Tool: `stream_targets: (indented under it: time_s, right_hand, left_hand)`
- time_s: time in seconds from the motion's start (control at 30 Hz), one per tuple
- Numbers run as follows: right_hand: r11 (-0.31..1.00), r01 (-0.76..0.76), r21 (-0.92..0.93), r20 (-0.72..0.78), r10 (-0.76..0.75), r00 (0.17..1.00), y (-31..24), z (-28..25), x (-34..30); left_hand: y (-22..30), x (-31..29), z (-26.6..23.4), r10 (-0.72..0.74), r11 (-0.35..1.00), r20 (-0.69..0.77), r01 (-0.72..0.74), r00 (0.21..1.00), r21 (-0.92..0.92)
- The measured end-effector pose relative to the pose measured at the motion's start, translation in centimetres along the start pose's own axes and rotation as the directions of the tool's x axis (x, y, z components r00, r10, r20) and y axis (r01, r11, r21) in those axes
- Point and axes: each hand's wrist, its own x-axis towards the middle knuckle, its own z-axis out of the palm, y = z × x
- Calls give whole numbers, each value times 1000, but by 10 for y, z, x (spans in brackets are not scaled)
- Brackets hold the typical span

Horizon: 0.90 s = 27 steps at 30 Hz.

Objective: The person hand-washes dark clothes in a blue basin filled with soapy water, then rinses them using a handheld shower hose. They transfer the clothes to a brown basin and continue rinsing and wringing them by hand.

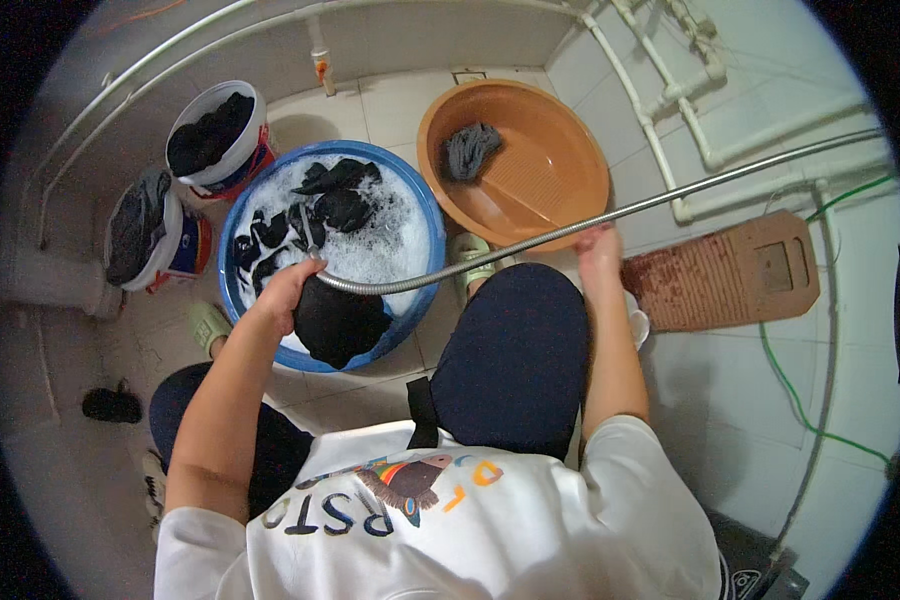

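Note:
My left hand (284, 297) is closed on a dark, wet cloth (342, 322) that bulges over the near rim of a blue basin (438, 240). A flexible metal hose (410, 286) bends down beside that thumb, touching or nearly touching it. Black clothes (342, 208) lie half under white suds (388, 240) in the basin. To the right, my right hand (598, 258) is raised just below the hose. Its fingers look curled but are blurred, and whether they grip anything is hidden.
An orange basin (560, 150) holds a grey cloth (471, 151). Two buckets (240, 165) of dark clothes stand at the left. A brown washboard (720, 275) leans by the right wall, near white pipes (660, 110) and a green cord (795, 400). A dark brush (112, 404) lies on the floor.

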Motion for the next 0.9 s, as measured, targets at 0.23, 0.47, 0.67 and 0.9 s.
stream_targets:
  time_s: [0.23,0.47,0.67,0.9]
  right_hand:
    - [850,-13,-527,382,250,890,81,-4,23]
    - [870,-493,-17,151,490,859,145,-18,91]
    - [953,-256,-161,466,302,832,173,-77,105]
    - [789,-579,206,349,493,797,194,-25,49]
  left_hand:
    - [3,12,14,-36,999,-28,36,999,0]
    - [16,13,20,-29,999,-20,30,999,26]
    - [29,22,15,-1,998,-32,3,1000,58]
    - [34,29,26,50,993,-36,-46,998,106]
